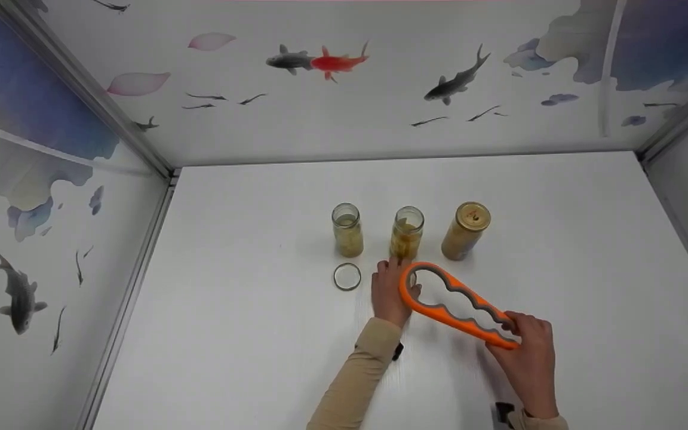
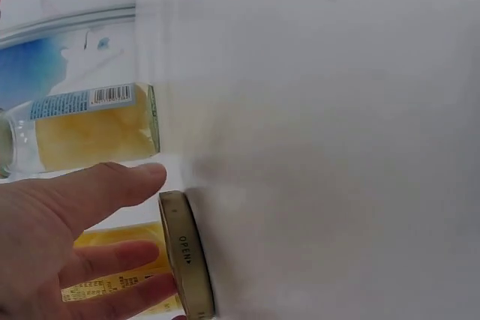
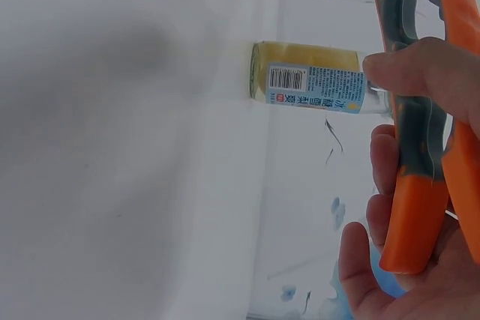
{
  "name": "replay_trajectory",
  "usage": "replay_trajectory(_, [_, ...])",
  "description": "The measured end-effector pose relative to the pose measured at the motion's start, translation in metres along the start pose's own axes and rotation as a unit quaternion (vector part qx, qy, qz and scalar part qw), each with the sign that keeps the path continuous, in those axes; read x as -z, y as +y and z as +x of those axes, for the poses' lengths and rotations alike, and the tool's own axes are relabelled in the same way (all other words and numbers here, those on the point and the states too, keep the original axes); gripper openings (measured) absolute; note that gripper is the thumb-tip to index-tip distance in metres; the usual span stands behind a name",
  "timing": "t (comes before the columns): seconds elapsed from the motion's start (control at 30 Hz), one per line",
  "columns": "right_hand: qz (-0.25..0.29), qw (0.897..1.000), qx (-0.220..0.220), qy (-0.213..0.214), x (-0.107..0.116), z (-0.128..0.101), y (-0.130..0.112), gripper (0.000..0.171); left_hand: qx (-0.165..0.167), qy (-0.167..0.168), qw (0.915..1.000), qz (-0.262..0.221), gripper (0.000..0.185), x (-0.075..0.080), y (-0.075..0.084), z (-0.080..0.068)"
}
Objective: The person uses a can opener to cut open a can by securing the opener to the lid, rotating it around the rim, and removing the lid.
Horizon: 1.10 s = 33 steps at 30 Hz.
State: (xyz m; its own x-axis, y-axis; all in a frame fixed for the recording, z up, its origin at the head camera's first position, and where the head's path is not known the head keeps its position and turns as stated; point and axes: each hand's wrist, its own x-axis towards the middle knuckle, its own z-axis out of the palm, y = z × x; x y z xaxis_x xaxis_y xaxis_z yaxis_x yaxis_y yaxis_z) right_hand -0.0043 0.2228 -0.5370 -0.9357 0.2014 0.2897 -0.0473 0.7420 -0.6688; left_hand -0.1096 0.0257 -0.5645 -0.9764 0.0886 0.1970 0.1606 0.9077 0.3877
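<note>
My right hand [image 1: 529,352] grips the handle end of an orange jar opener [image 1: 460,327] with grey scalloped inner edges. Its looped end hangs over my left hand [image 1: 390,292]. In the left wrist view the left fingers [image 2: 124,261] reach out nearly straight at a gold jar lid [image 2: 187,256] marked OPEN, fingertips right at its edge, the thumb apart from it. Just beyond stands the middle glass jar [image 1: 407,236], uncapped, with yellow contents. To its right is a capped jar [image 1: 465,233], whose blue label shows in the right wrist view.
On the left stands another uncapped jar [image 1: 349,233] with pale yellow contents. A ring-like lid [image 1: 347,276] lies in front of it on the white table [image 1: 230,334]. Printed panels with fish [image 1: 454,80] wall the back and sides.
</note>
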Motion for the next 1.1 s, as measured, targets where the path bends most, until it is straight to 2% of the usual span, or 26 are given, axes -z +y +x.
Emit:
replay_trajectory(0.17, [0.001,1.0,-0.005,-0.001,0.002,0.0,0.001,0.045,-0.015,0.017,0.9997,-0.012,0.038,0.005,0.003,-0.002])
replay_trajectory(0.37, [0.002,1.0,-0.004,0.016,0.007,0.001,0.001,0.045,-0.026,0.026,0.9968,-0.071,0.037,0.011,0.01,0.0])
replay_trajectory(0.53, [0.0,1.0,0.005,0.03,0.013,0.003,0.002,0.045,-0.039,0.025,0.9926,-0.112,0.038,0.009,0.015,0.004])
replay_trajectory(0.7, [-0.011,0.999,0.005,0.044,0.021,0.003,0.007,0.046,-0.035,-0.011,0.9925,-0.117,0.049,0.008,0.02,0.013])
replay_trajectory(0.8, [-0.024,0.999,-0.011,0.048,0.026,0.002,0.012,0.046,-0.022,-0.032,0.9926,-0.115,0.051,0.008,0.024,0.021])
replay_trajectory(0.9, [-0.031,0.998,-0.028,0.054,0.032,0.0,0.017,0.046,-0.014,-0.062,0.9889,-0.134,0.055,0.008,0.027,0.027])
replay_trajectory(0.97, [-0.039,0.997,-0.04,0.058,0.036,0.0,0.021,0.045,-0.01,-0.095,0.9825,-0.16,0.062,0.007,0.03,0.031])
replay_trajectory(1.1, [-0.056,0.994,-0.071,0.059,0.041,-0.001,0.029,0.044,0.013,-0.154,0.9624,-0.224,0.079,0.003,0.034,0.036])
